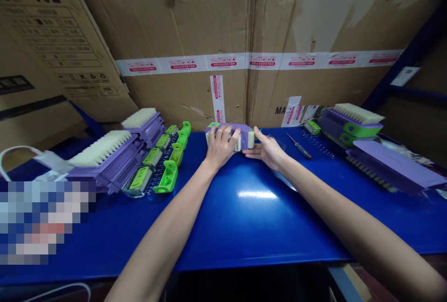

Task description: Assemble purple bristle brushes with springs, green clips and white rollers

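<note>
At the back middle of the table, a purple brush [246, 129] with pale bristles lies tilted under my left hand [222, 142]. My left fingers are closed over its top and near side, hiding much of the bristles. My right hand [268, 149] is closed at the brush's right end, thumb above and fingers below, around a small green-and-white end piece [251, 139]. Whether that piece is fully seated against the purple body cannot be made out.
Purple brushes [108, 160] and green brackets [167, 177] line the left side, with springs and small green-topped blocks [141, 177]. On the right are a screwdriver [299, 146], a loose spring [319, 145] and stacked purple brushes [363, 127]. Cardboard [195, 27] stands behind the blue table [244, 227].
</note>
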The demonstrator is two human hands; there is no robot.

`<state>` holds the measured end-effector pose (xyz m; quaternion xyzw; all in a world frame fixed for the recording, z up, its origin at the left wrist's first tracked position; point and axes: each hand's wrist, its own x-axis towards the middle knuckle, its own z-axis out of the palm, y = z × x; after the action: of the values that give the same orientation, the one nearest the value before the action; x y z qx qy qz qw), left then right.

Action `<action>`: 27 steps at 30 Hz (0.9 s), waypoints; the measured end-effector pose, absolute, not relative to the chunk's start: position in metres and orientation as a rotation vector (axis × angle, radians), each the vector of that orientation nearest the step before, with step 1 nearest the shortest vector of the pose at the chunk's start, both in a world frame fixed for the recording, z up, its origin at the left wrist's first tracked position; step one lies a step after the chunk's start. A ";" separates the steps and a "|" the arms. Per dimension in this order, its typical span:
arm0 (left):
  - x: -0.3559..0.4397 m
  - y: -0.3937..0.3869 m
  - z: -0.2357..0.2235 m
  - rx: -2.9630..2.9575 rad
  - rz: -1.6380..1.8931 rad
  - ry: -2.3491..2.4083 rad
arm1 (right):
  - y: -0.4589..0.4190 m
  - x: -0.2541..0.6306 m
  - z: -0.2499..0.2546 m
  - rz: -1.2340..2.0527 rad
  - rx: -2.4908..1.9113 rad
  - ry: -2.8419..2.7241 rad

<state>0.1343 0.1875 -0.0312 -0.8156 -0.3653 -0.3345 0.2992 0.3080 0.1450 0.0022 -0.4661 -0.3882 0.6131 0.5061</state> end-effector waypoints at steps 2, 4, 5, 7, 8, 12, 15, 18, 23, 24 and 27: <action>0.135 0.186 -0.031 -2.147 -0.870 -0.971 | 0.144 0.305 0.001 1.385 -1.182 -0.994; 0.136 0.185 -0.029 -2.131 -0.852 -0.991 | 0.143 0.303 -0.002 1.178 -1.236 -1.075; 0.136 0.184 -0.029 -2.128 -0.847 -1.018 | 0.143 0.302 -0.003 1.063 -1.243 -1.116; 0.135 0.184 -0.027 -2.125 -0.849 -1.107 | 0.144 0.303 -0.004 0.900 -1.218 -1.179; 0.133 0.184 -0.026 -2.118 -0.859 -1.162 | 0.145 0.305 -0.003 0.849 -1.199 -1.195; 0.125 0.188 -0.024 -2.031 -0.925 -1.357 | 0.149 0.323 0.006 0.579 -1.194 -1.192; 0.122 0.190 -0.024 -1.982 -0.961 -1.408 | 0.152 0.338 0.013 0.335 -1.287 -1.247; 0.122 0.191 -0.024 -1.980 -0.979 -1.414 | 0.151 0.347 0.018 0.094 -1.489 -1.348; 0.123 0.190 -0.024 -2.004 -1.002 -1.430 | 0.144 0.358 0.022 -0.169 -1.956 -1.763; 0.123 0.190 -0.025 -2.000 -1.006 -1.432 | 0.144 0.360 0.021 -0.151 -2.042 -1.852; 0.123 0.190 -0.025 -1.987 -1.020 -1.427 | 0.145 0.365 0.016 0.016 -2.188 -2.066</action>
<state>0.1231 0.1905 -0.0253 -0.7271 -0.5224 -0.3731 0.2432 0.3646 0.1448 0.0160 -0.7254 -0.6851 0.0054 0.0659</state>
